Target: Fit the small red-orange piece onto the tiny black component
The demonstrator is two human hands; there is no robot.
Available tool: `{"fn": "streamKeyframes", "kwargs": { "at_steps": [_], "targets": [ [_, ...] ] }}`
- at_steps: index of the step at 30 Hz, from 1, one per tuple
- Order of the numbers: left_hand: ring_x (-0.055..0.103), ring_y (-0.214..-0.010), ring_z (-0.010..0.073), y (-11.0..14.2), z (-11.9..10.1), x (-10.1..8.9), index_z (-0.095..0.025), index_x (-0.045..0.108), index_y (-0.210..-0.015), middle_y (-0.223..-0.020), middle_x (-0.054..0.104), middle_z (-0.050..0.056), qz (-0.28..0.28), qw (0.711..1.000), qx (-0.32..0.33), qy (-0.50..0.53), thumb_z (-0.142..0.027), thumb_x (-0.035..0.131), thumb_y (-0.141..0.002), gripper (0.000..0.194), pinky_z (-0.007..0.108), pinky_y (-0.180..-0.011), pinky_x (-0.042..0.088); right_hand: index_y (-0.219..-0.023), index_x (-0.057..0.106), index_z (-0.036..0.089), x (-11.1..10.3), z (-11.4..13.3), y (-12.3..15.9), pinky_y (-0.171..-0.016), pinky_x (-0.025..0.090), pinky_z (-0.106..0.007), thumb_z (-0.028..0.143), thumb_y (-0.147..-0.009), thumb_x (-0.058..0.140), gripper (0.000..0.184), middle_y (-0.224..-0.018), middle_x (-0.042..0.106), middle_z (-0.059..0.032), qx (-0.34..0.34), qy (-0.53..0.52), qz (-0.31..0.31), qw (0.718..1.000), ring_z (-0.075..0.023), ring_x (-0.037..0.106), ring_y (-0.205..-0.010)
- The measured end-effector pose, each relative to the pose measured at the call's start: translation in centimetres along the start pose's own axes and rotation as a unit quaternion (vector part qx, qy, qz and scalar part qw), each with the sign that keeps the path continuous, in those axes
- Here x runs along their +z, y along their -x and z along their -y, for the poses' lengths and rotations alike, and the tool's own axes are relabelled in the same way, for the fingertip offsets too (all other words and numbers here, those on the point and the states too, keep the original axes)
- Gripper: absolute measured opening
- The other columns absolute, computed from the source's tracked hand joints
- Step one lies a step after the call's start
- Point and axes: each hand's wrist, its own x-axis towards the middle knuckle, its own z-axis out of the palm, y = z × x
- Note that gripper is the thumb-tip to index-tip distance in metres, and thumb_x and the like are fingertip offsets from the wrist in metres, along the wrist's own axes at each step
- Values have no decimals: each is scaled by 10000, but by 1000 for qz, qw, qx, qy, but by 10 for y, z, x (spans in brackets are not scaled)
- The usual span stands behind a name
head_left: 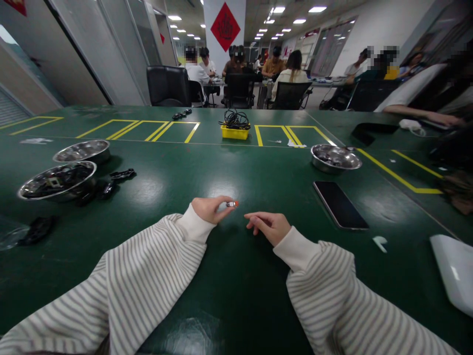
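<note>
Between the thumb and index finger of my left hand (210, 209) is a small part with a silvery, dark-marked body and an orange end (232, 203); its exact kind is too small to make out. A short gap to the right, my right hand (269, 225) hovers over the green table (236, 296). Its index finger points toward the small part without touching it, the thumb sits a little lower, and I see nothing held there. Right of that hand lies a dark-screened phone (340, 204).
Metal bowls (25, 192) stand at left, one heaped with black parts; more black pieces (108, 190) lie beside it. Another metal bowl (336, 165) is at right. A yellow tray (235, 133) holds black cables. A white earbud (380, 243) and white object (454, 271) are near right.
</note>
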Motion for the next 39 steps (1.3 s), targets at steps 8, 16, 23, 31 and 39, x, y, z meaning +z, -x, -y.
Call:
{"fn": "streamKeyframes", "kwargs": {
  "at_steps": [8,16,23,31,39],
  "targets": [
    [530,-567,136,-16,114,-32,-231,580,-959,-652,593,14,68,923,-325,-196,-486,454,-703,383,189,-467,269,-816,640,132,-1,-2,0,-494,467,-208,281,-750,480,228,-681,651,-48,-49,38,15,998,-99,572,-499],
    [554,-773,255,-15,139,-47,-264,548,-965,-808,608,91,169,839,-439,-273,-519,455,-681,394,294,-603,366,-781,647,154,-1,-3,1,-473,448,-189,220,-722,517,158,-662,653,-27,-99,76,8,992,-90,574,-494],
    [552,-792,291,-18,123,-52,-187,513,-1004,-834,594,148,184,844,-419,-282,-456,376,-742,399,359,-631,366,-784,642,155,-1,0,2,-474,451,-193,218,-725,514,154,-660,650,-26,-104,77,12,992,-91,572,-490],
    [578,-708,233,-17,60,-19,-230,562,-968,-745,627,75,175,917,-267,-239,-514,363,-727,421,257,-539,343,-795,637,129,0,1,1,-477,455,-191,221,-736,495,179,-636,648,-39,-80,63,18,995,-94,571,-476],
    [491,-446,74,2,-2,3,-243,604,-882,-503,546,-30,273,962,16,16,-496,407,-725,357,163,-440,277,-786,637,132,0,3,1,-472,453,-189,231,-736,485,188,-617,648,-37,-74,71,13,995,-97,574,-465]
  ]
}}
